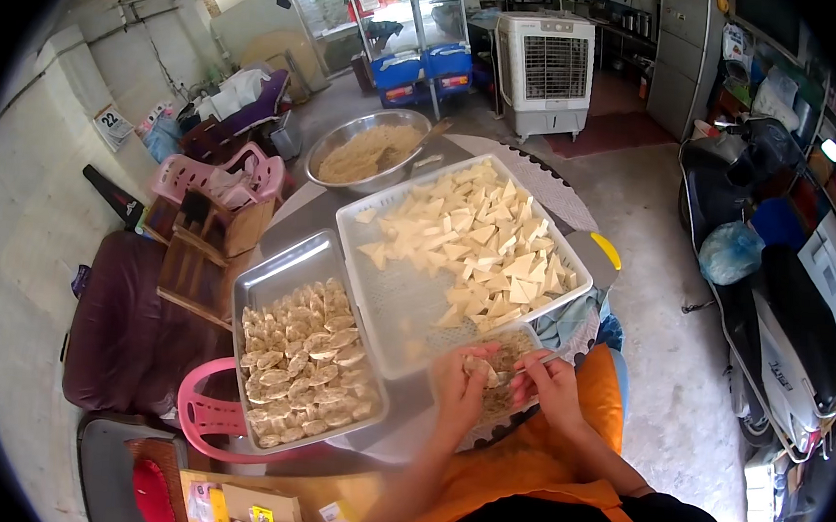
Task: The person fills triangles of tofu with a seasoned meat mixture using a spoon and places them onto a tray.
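Observation:
My left hand (458, 387) holds a tofu piece (481, 371) over a clear plastic container of brownish filling (509, 356). In my right hand (549, 386) is a thin metal utensil (553, 356), its tip close to that piece. Beyond the container lies a white perforated plastic tray (395, 332) heaped with pale tofu triangles (485, 229). At the left, a rectangular metal tray (324, 251) holds rows of stuffed pieces (301, 369). A large steel bowl of crumbly filling (371, 152) stands at the table's far side, with a spoon or scoop handle (438, 128) at its rim.
The round table (407, 413) has a patterned cover. Pink plastic chairs (207, 410) and a wooden chair (196, 267) stand to the left. A blue-green cloth (566, 319) lies at the right table edge. A motor scooter (783, 345) is farther right; an air cooler (544, 73) stands beyond the table.

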The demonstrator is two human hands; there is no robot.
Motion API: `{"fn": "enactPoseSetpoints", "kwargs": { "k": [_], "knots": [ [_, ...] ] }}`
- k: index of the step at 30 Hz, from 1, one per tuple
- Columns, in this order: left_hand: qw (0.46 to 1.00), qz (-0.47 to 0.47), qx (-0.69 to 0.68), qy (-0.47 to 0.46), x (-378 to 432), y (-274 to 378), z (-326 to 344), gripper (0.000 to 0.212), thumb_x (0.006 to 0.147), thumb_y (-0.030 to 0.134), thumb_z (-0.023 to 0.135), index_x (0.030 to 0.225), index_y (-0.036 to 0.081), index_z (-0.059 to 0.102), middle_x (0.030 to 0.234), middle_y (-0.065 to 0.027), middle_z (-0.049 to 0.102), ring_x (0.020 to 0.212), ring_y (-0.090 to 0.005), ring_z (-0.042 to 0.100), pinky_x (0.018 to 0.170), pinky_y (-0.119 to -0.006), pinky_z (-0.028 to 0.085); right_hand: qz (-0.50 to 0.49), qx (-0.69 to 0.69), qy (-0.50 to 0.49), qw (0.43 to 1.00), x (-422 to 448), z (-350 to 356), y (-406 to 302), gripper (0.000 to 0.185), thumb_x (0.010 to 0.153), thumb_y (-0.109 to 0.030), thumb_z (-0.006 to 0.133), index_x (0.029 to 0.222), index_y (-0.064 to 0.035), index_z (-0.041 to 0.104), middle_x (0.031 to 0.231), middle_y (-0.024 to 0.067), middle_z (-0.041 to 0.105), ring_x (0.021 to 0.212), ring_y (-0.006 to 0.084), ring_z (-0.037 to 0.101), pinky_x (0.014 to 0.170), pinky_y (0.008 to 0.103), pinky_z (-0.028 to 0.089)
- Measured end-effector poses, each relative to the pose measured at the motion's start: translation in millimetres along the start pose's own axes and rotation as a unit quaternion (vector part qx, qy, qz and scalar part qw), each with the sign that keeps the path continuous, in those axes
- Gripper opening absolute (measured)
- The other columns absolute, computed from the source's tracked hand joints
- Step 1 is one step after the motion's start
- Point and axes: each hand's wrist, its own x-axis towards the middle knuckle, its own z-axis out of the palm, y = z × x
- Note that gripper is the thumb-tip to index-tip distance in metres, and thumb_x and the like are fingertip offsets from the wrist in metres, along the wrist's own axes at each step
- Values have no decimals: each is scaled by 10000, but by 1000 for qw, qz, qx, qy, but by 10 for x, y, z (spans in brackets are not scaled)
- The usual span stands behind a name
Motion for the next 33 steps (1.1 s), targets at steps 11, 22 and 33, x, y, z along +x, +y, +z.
{"fn": "enactPoseSetpoints", "kwargs": {
  "k": [11, 22, 33],
  "knots": [
    [982, 31, 147, -118, 19, -170, -159, 292, 715, 93, 654, 1000, 60, 598, 972, -108, 578, 927, -248, 539, 843, -331, 410, -23, 2, 18, 1000, 88, -117, 57, 181, 921, -142, 465, 894, 17, 548, 679, 85, 589, 484, 122, 552, 448, 238, 478],
    [965, -228, -128, -31, 23, -92, -178, 196, 874, 171, 549, 1053, 91, 563, 710, 9, 533, 527, -52, 470, 453, -201, 391, -56, -23, 46, 997, 183, -146, -48, 231, 937, -188, 451, 892, 5, 571, 673, 57, 595, 493, 96, 547, 454, 212, 458],
    [827, -292, -474, 77, 181, -181, 18, 253, 954, 269, 382, 953, 54, 515, 768, -34, 485, 689, -149, 458, 563, -251, 384, -69, -33, 73, 994, 65, -330, -37, 191, 927, -160, 468, 892, 6, 556, 669, 59, 583, 498, 93, 528, 462, 211, 442]
  ]
}}
